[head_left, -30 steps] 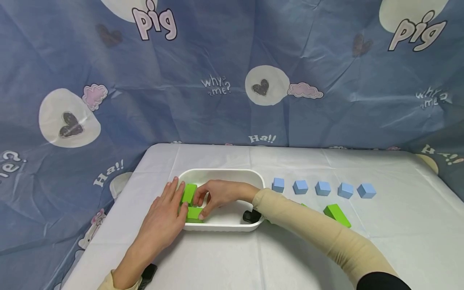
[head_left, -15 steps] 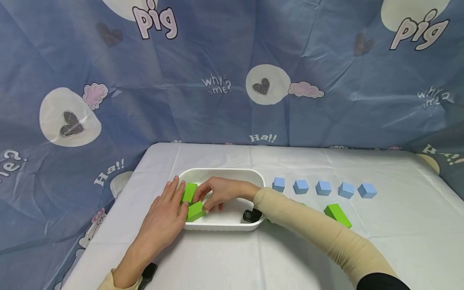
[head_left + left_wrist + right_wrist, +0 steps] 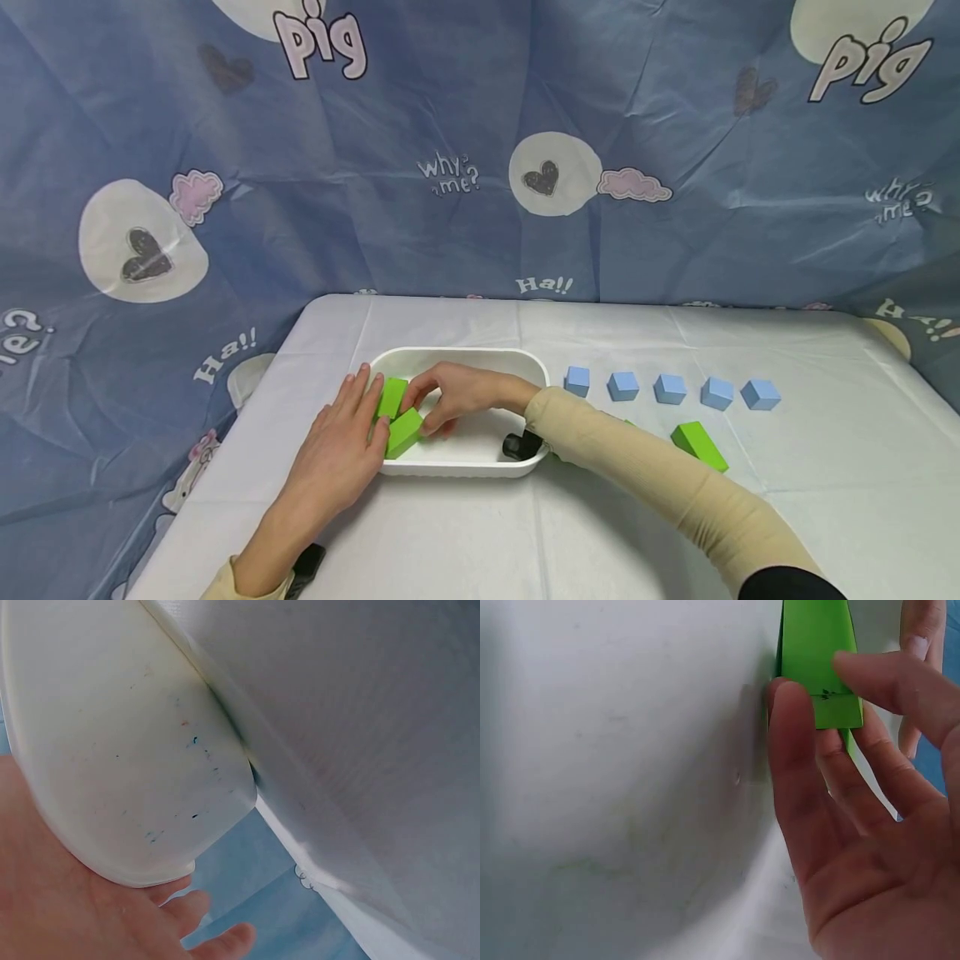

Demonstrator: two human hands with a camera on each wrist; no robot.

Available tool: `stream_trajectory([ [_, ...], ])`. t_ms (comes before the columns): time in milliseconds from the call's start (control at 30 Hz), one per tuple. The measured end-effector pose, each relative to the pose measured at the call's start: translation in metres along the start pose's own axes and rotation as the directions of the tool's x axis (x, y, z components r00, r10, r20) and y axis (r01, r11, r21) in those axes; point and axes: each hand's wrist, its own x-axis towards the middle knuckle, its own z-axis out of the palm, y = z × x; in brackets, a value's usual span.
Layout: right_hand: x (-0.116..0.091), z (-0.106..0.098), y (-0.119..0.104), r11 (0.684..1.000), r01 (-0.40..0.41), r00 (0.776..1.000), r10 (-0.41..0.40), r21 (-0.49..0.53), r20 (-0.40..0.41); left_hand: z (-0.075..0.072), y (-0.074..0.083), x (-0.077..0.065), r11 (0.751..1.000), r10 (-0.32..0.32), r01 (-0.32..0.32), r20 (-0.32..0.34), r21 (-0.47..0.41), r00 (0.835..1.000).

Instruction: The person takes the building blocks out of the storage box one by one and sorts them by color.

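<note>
In the head view a white tray (image 3: 480,469) stands on the table, with two green blocks at its left end. My right hand (image 3: 465,392) reaches into the tray and pinches the nearer green block (image 3: 403,432), which sits at an angle. The right wrist view shows thumb and fingers around the end of this block (image 3: 819,652). Just behind lies the other green block (image 3: 392,397), close to the right fingertips. My left hand (image 3: 337,454) lies over the tray's left rim with straight fingers, its thumb beside the nearer block. In the left wrist view the hand (image 3: 82,900) is against the tray's outer wall (image 3: 135,750).
Several blue cubes (image 3: 670,389) stand in a row right of the tray. A green block (image 3: 699,446) lies nearer, beyond the right sleeve (image 3: 637,467), which partly hides another green piece. The black wrist camera (image 3: 521,447) overlaps the tray's right end.
The nearer green block has turned from lying along the tray's front wall to a slant, its right end swung away from me. The right hand moved slightly back with it; the left stayed still.
</note>
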Motion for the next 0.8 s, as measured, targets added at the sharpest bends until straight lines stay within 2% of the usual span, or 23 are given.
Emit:
stream_trajectory([
  [133, -0.001, -0.001, -0.001, 1.000, 0.011, 1.000, -0.011, -0.024, 0.001, 0.000, 0.000, 0.000, 1.000, 0.000, 0.000, 0.004, 0.016, 1.000],
  [300, -0.004, -0.006, -0.001, 1.000, 0.020, 1.000, -0.020, -0.001, 0.015, 0.001, 0.000, 0.000, 1.000, -0.002, 0.002, 0.015, 0.016, 1.000],
  [533, -0.010, -0.017, 0.001, 0.998, 0.040, 0.999, -0.039, 0.038, -0.010, 0.001, 0.000, 0.000, 1.000, -0.006, 0.006, 0.019, 0.010, 1.000],
  [800, -0.018, -0.025, -0.012, 1.000, 0.017, 1.000, -0.017, 0.018, -0.002, -0.001, 0.002, -0.001, 1.000, 0.001, -0.001, -0.003, 0.015, 1.000],
])
